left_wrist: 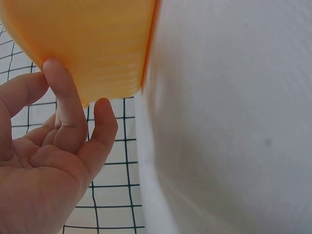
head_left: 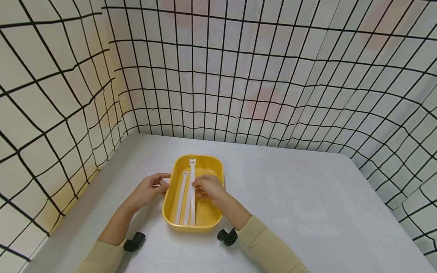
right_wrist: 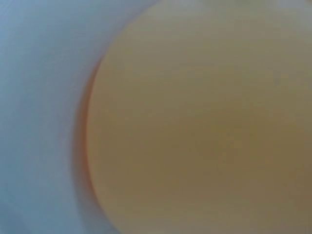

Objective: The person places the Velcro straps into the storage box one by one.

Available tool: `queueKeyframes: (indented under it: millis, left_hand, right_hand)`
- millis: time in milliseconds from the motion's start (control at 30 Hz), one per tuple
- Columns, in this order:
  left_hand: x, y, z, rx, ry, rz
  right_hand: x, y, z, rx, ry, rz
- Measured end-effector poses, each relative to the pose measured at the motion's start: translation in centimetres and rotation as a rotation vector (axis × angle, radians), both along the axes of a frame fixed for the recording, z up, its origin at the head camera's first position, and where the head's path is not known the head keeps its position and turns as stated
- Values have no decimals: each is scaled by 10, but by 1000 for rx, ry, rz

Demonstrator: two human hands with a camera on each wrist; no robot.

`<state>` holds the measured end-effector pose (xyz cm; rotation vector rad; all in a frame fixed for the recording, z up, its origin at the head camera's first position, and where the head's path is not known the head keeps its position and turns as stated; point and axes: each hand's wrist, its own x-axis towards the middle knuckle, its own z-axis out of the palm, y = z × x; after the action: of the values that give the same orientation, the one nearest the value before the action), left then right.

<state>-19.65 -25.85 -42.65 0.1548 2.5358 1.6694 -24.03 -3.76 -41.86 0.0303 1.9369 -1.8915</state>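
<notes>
A yellow tray (head_left: 215,212) holds white cable straps with slotted heads. My right hand (head_left: 209,187) reaches over the tray and pinches one white cable strap (head_left: 192,168) between thumb and fingertips. To the left of it lie a second white strap (head_left: 181,197) and a third strap (head_left: 187,208), partly covered by the pinched one. At the tray's left side is my left hand (head_left: 148,190), its fingers loosely bent and touching the tray wall. In the left wrist view a fingertip of the left hand (left_wrist: 53,141) meets the tray's outer wall (left_wrist: 107,48). Blurred yellow tray surface (right_wrist: 204,122) fills most of the right wrist view.
The tray stands on a white table (head_left: 290,197). A black grid net (head_left: 239,76) over white walls surrounds the back and sides. Dark wrist devices, one at the left wrist (head_left: 134,242) and one at the right (head_left: 227,237), stick out near the sleeves.
</notes>
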Motion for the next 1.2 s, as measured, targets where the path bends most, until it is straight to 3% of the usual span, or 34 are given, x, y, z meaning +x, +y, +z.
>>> queueKeyframes:
  millis: [467,833,1200]
  left_hand:
    - [0,0,-2,-8,8,1]
    - [1,-2,-1,-16,8,5]
    - [-1,-1,0,-3,-15,24]
  right_hand:
    - [5,-3,2,124,28,-54]
    - [4,-10,-2,358,87,-80]
    - [0,-11,-4,408,74,-82]
